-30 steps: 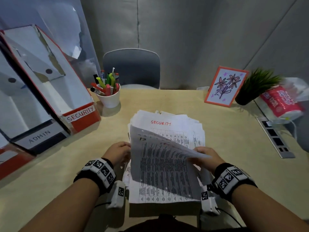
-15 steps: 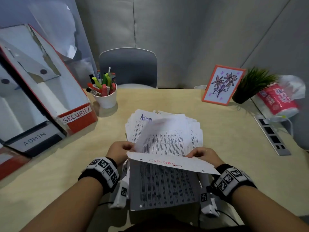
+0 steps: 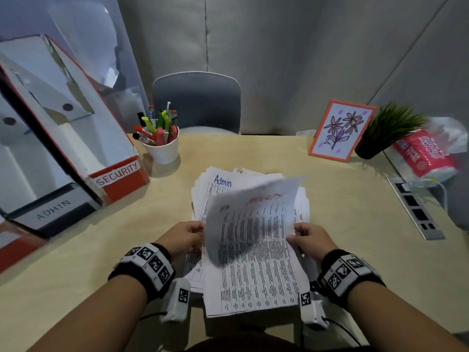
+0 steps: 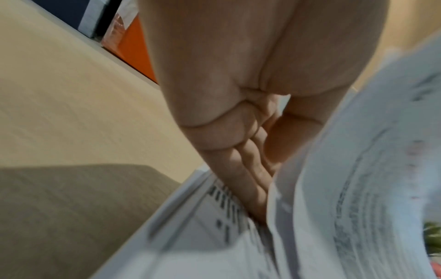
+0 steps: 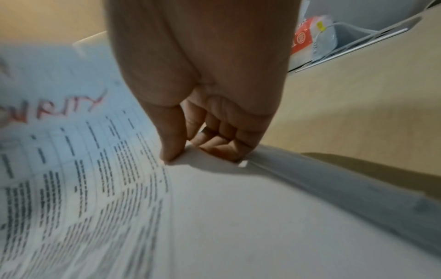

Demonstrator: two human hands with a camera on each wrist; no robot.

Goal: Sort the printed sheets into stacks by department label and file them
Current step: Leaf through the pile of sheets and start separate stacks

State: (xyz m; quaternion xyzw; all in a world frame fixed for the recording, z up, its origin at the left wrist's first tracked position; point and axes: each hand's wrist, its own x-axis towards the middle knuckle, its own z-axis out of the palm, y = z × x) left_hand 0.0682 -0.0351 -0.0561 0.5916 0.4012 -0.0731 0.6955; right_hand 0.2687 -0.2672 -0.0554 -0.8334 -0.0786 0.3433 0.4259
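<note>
A loose stack of printed sheets [image 3: 251, 181] lies mid-table, its exposed top sheet marked "Admin" [image 3: 222, 180]. In front of it I hold a sheet with a red "SECURITY" label [image 3: 251, 224], its far edge lifted and blurred, over a near bundle [image 3: 253, 288]. My left hand [image 3: 186, 240] grips the sheet's left edge, fingers tucked under it [image 4: 269, 181]. My right hand [image 3: 308, 240] pinches the right edge between thumb and curled fingers [image 5: 198, 149]. At the left stand a red file box labelled SECURITY [image 3: 119, 174] and a black one labelled ADMIN [image 3: 53, 207].
A white cup of pens [image 3: 162, 148] stands beside the red box. A grey chair [image 3: 196, 102] faces me across the table. At the right are a framed flower drawing [image 3: 340, 130], a potted plant [image 3: 388, 128], a red tissue pack [image 3: 423, 153] and a power strip [image 3: 416, 207].
The SECURITY sheet came off the far stack toward me and now lies over the near bundle. The Admin sheet beneath it is uncovered.
</note>
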